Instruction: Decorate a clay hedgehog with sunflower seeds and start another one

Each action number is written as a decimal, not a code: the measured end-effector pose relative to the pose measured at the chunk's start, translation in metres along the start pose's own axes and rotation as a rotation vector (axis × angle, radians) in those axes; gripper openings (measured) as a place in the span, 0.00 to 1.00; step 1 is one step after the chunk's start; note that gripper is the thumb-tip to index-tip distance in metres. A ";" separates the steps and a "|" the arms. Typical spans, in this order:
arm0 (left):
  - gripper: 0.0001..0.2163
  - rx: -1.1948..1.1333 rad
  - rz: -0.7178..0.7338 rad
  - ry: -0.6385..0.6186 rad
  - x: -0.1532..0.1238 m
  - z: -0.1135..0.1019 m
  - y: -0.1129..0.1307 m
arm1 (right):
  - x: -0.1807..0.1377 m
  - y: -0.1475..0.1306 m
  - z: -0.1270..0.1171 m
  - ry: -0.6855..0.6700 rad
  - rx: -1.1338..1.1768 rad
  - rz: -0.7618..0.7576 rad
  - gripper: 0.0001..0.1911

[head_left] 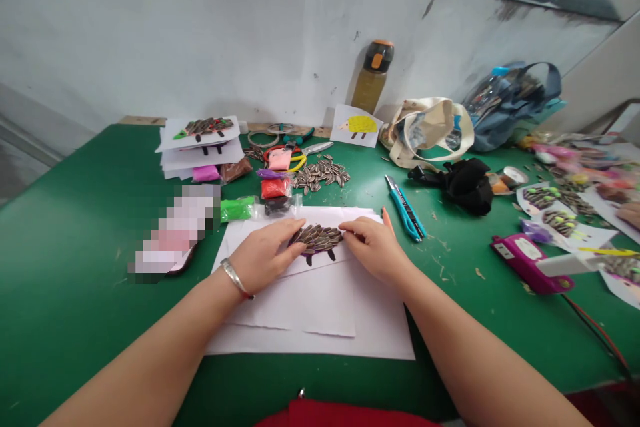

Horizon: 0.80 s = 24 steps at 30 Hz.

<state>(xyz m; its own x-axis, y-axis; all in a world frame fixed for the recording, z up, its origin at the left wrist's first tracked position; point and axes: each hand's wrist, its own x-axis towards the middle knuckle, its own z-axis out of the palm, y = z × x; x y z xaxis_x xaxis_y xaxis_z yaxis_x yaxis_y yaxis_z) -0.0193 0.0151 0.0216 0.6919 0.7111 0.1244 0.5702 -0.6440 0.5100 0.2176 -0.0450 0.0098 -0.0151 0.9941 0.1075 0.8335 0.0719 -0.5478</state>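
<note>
On white paper point(320, 307), a seed hedgehog point(317, 239) lies between two hands: left hand point(265, 252) flat against it, right hand point(374, 245) fingertips bunched at its edge, grip unclear. Behind, a tote bag point(425, 125) hides its contents.

Even bright daylight, soft shadows; wide-angle bending at edges, right side slightly blurred, pixelated patch left.
</note>
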 end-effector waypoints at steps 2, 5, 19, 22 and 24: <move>0.19 0.001 0.027 -0.021 0.001 -0.002 0.001 | 0.000 0.000 0.000 -0.003 -0.006 0.001 0.15; 0.15 0.000 0.069 -0.048 0.002 -0.003 0.004 | 0.001 -0.001 -0.001 -0.005 -0.001 0.003 0.14; 0.11 -0.014 0.105 -0.067 0.001 -0.002 0.009 | -0.002 0.001 0.001 -0.003 -0.008 0.010 0.14; 0.10 0.018 0.101 -0.045 0.000 -0.001 0.009 | -0.003 0.001 0.002 -0.005 -0.012 0.010 0.15; 0.09 0.048 0.095 -0.031 -0.001 -0.001 0.009 | -0.003 0.003 0.003 -0.006 -0.013 -0.001 0.15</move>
<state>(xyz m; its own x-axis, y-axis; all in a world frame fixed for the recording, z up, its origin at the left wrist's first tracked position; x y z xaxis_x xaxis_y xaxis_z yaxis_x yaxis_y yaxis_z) -0.0155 0.0089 0.0262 0.7566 0.6380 0.1432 0.5217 -0.7211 0.4559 0.2181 -0.0480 0.0052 -0.0192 0.9946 0.1024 0.8407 0.0715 -0.5368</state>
